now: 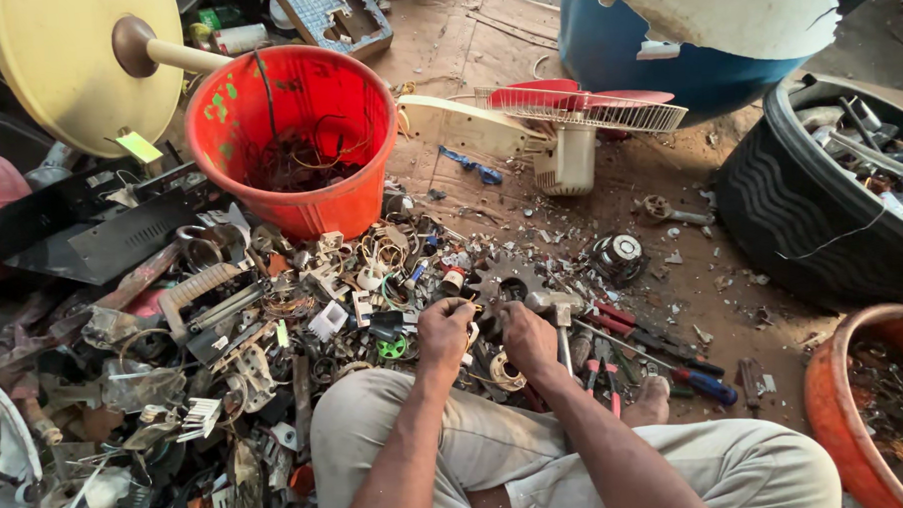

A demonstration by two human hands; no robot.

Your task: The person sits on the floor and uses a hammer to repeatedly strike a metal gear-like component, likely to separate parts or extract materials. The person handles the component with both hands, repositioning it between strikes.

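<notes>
Both hands meet just in front of the knees, on the near side of the red bucket (292, 139); the left hand (444, 329) is curled shut around a small scrap part (471, 333), pale and ring-like as far as can be seen, and the right hand (527, 333) is closed too, though whether it pinches the same part or a tool I cannot tell, since the knuckles hide the fingertips.

The part sits at the thumb side of the left fist, half buried in the grip, between the 2 hands and well below the bucket's rim in the view; a hammer (557, 310) lies touching the right hand's far side, further from the bucket, with red-handled pliers (606, 374) and a blue-handled screwdriver (701, 383) beyond it.

To pull such a piece apart well, I judge the left hand should brace it low and steady while the right works close to the joint in short moves; loose bits ought to fall clear of the scrap heap (224, 332) that spreads beneath the bucket, or they will be lost in it.
</notes>
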